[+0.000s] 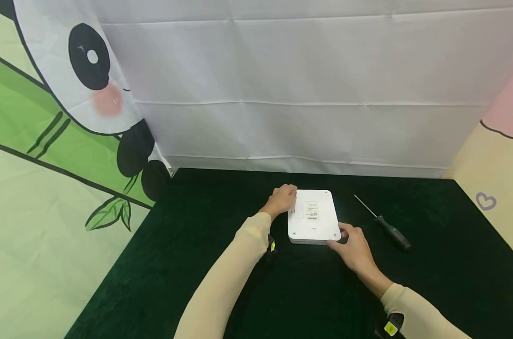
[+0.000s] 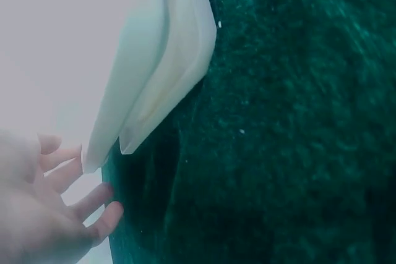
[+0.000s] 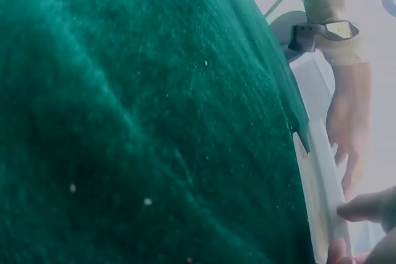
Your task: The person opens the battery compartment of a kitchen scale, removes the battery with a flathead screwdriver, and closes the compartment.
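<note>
A flat white device with rounded corners (image 1: 324, 207) lies on the dark green cloth, with a printed label and small screws at its corners facing up. At its far left edge, my left hand (image 1: 283, 200) holds the side with bent fingers. The near right corner is between the thumb and fingers of my right hand (image 1: 355, 247). In the left wrist view the device's edge (image 2: 145, 60) shows two layers, and the left hand (image 2: 46, 202) is at its end. The right wrist view has the device's side (image 3: 325, 183) beside the right thumb (image 3: 365, 207).
To the right of the device lies a screwdriver (image 1: 391, 231) with a dark handle, its tip pointing away to the left. The green-covered table (image 1: 163, 263) meets a white cloth backdrop (image 1: 282, 132) at the back, with a cartoon panda print at the left.
</note>
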The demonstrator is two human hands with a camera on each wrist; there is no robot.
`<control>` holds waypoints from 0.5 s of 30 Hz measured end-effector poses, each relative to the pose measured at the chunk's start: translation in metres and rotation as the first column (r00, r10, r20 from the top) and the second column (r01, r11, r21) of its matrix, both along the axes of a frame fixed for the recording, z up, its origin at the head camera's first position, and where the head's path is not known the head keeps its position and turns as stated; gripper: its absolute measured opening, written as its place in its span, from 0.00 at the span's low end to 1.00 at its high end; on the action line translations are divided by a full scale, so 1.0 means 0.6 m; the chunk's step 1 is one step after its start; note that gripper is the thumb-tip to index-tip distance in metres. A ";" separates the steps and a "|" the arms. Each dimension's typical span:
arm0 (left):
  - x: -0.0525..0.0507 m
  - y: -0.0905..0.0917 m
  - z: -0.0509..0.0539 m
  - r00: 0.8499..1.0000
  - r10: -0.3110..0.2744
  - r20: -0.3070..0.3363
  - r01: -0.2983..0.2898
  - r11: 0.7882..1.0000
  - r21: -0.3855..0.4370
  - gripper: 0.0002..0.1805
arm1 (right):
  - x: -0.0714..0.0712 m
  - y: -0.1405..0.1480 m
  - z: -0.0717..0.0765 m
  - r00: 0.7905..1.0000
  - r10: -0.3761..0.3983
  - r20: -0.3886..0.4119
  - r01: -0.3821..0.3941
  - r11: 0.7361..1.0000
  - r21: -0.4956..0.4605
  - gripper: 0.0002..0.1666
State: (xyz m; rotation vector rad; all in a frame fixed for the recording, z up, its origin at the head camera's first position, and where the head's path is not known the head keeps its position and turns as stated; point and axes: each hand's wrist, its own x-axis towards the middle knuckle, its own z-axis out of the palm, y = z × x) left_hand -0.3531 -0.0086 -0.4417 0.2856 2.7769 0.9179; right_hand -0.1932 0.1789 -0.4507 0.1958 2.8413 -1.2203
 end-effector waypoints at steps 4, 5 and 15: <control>0.001 -0.007 0.000 1.000 0.005 -0.002 -0.005 1.000 -0.003 0.24 | -0.003 0.002 -0.003 1.000 -0.009 0.005 0.009 1.000 -0.005 0.39; 0.001 -0.010 0.000 1.000 0.007 -0.001 -0.007 1.000 -0.001 0.24 | -0.003 0.002 -0.003 1.000 -0.010 0.005 0.010 1.000 -0.007 0.39; 0.004 -0.038 0.003 0.998 0.044 -0.040 -0.044 0.999 0.005 0.20 | -0.012 0.018 -0.003 0.999 -0.049 -0.021 0.048 0.999 -0.018 0.36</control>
